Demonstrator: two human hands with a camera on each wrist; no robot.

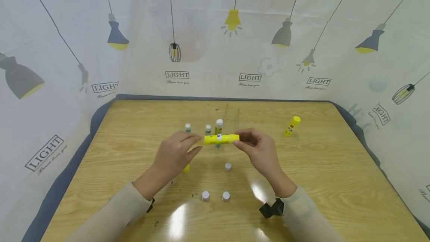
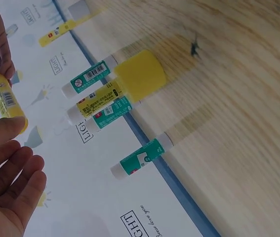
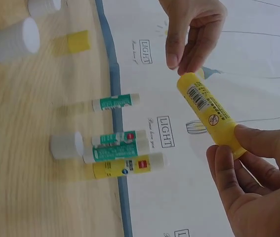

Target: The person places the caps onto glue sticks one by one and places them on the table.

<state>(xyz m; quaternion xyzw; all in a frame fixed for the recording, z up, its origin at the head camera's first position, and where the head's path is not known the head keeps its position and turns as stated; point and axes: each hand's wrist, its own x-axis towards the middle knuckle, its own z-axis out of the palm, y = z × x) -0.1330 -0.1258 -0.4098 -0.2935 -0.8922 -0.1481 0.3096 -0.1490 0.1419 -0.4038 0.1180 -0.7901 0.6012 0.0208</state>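
Observation:
My right hand (image 1: 260, 150) pinches one end of a yellow glue stick (image 1: 220, 139), which lies level in the air above the table. The barcode on its side shows in the right wrist view. Near the stick's other end is my left hand (image 1: 176, 152), its fingers loosely bent and not wrapped round it; whether the fingertips touch is hard to tell. Behind the hands, several green glue sticks (image 2: 142, 158) stand upright with white tops, along with a yellow-labelled one (image 3: 125, 167). A yellow cap (image 2: 140, 75) sits on the table by the left hand.
Three white caps (image 1: 205, 196) lie on the wooden table (image 1: 336, 182) in front of the hands. Another yellow glue stick (image 1: 292, 126) stands at the right rear. A lamp-patterned cloth (image 1: 208, 18) hangs behind the table and along its sides.

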